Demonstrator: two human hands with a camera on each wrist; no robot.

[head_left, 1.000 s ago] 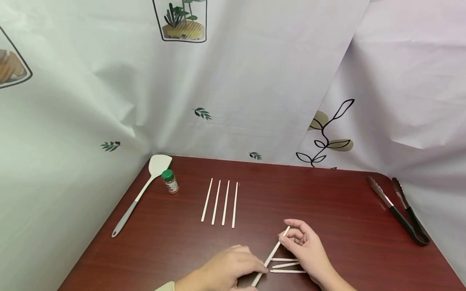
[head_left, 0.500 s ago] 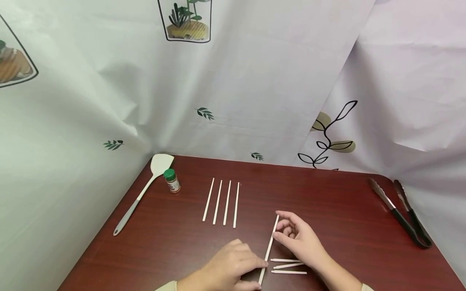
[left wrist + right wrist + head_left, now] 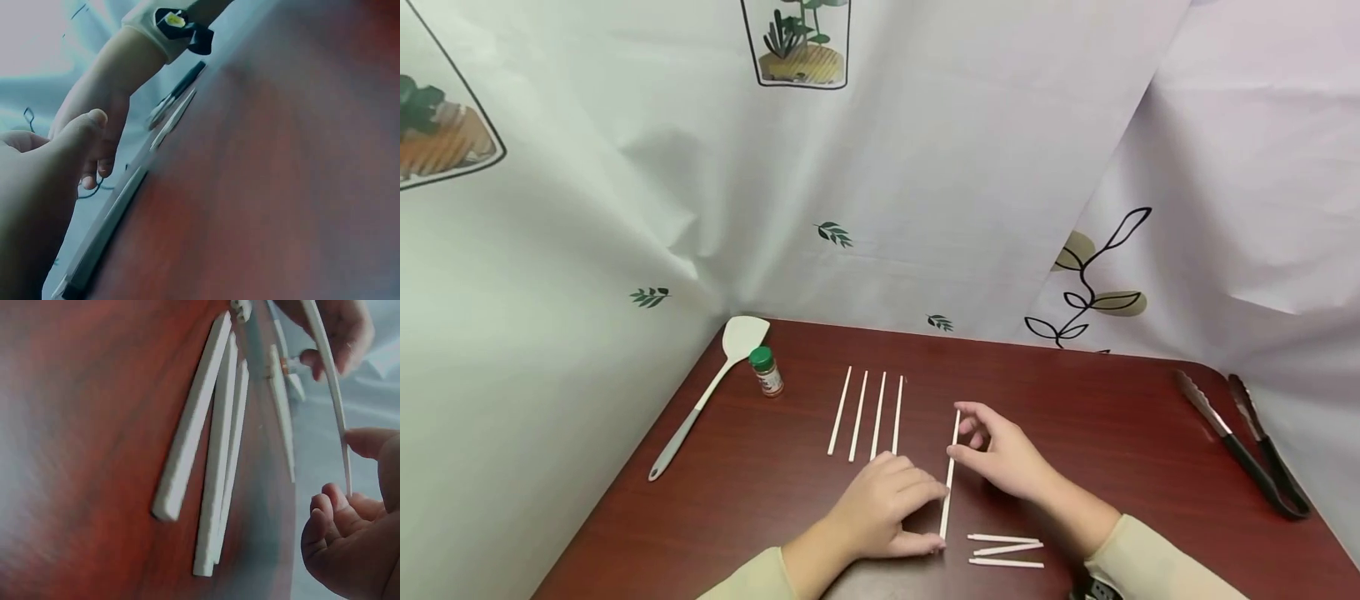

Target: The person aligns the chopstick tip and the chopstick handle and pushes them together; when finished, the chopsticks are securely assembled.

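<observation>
Only in head view, four parallel sticks [image 3: 858,417] by left hand [image 3: 893,507]

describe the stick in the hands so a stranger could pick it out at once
On the dark red table, find the left hand and the right hand. The white stick runs between them. Unlike the row of four sticks and the three loose sticks, it has both hands on it.

Dark red table [image 3: 1075,425] under seven white sticks [image 3: 878,417], spatula [image 3: 713,386], green-capped jar [image 3: 767,372] and black-handled tongs [image 3: 1243,457].
</observation>
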